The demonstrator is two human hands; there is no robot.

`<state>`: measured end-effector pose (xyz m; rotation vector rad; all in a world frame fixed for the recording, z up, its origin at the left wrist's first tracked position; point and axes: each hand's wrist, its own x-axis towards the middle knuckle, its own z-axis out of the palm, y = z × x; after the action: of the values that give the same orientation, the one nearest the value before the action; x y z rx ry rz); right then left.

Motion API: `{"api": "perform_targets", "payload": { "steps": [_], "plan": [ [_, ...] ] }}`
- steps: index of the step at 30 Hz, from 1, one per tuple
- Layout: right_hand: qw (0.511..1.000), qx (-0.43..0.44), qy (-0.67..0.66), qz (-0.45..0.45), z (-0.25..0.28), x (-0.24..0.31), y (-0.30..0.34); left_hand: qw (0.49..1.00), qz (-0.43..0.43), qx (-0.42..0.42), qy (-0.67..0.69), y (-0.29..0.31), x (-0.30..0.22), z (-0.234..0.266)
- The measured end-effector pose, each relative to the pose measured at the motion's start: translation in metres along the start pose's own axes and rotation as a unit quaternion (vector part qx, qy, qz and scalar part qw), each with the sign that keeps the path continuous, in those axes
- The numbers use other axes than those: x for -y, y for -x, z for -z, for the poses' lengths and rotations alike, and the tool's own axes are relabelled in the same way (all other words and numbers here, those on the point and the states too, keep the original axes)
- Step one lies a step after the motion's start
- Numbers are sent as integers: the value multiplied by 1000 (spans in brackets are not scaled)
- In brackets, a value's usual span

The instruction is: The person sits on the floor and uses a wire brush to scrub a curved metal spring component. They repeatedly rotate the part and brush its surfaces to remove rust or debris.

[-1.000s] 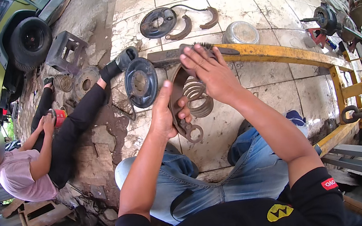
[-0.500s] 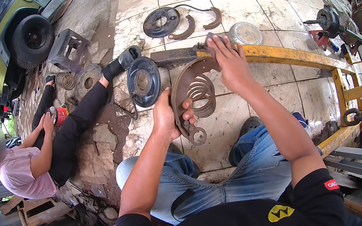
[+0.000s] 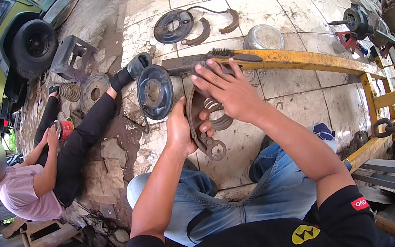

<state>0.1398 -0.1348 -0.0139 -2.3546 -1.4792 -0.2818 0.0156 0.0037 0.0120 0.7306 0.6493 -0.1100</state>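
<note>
A rusty, curved brake shoe [image 3: 197, 105] stands tilted in front of me, resting near the steel beam. My left hand [image 3: 181, 128] is closed round its left side, thumb outside and fingertips through the inner curve. Fingers stretched, my right hand [image 3: 230, 88] lies over the shoe's upper face, pressing a dark scrap that looks like sandpaper, mostly hidden under the fingers. Behind the shoe, a coil spring [image 3: 221, 121] is partly covered by my right hand. Just beyond my fingers a wire brush [image 3: 249, 57] lies on the beam.
A yellow steel frame [image 3: 310, 60] runs across to the right. Left of the shoe stands a black backing plate [image 3: 155, 93]; another plate [image 3: 173, 26], two brake shoes [image 3: 199, 32] and a round glass-like dish [image 3: 264, 38] lie beyond. At left sits a person [image 3: 32, 184] holding a red can [image 3: 65, 129].
My right hand has slid down and left along the shoe from its far end, uncovering the wire brush. My left hand keeps its grip in nearly the same place.
</note>
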Motion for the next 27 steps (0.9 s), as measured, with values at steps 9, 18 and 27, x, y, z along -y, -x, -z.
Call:
{"api": "perform_targets", "payload": {
  "steps": [9,18,27],
  "plan": [
    [999,-11,-2,-37,3,-6,-4,1000,-11,15,16,-3,-2,7],
    [987,14,-4,-162,10,-26,-6,999,-19,15,32,-1,-5,6],
    [986,43,35,-155,-1,-38,-5,999,-20,39,18,0,1,9]
  ]
}}
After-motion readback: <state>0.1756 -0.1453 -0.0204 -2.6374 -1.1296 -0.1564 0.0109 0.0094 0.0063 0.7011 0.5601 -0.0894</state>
